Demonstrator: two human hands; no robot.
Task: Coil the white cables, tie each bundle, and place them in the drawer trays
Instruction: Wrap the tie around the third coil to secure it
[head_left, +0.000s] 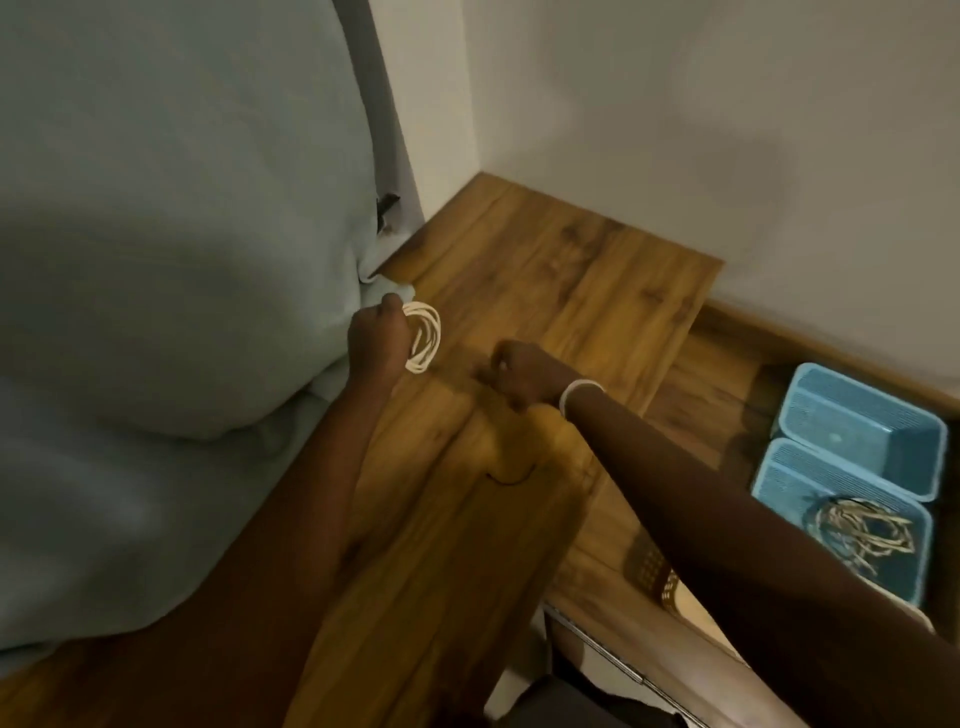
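My bedroom at home, my bed's pale green bedding (156, 260) on my left, wood-grain bedside unit (545, 270) against plain white walls (675, 104), blue plastic trays (857, 431) in its open drawer

Head-worn view, steeply downward, close above wooden surface (545, 270)

My wooden top (561, 270) shows a smooth, grained finish; the trays (862, 431) are perforated blue plastic; the bedding (156, 234) is matt cloth.
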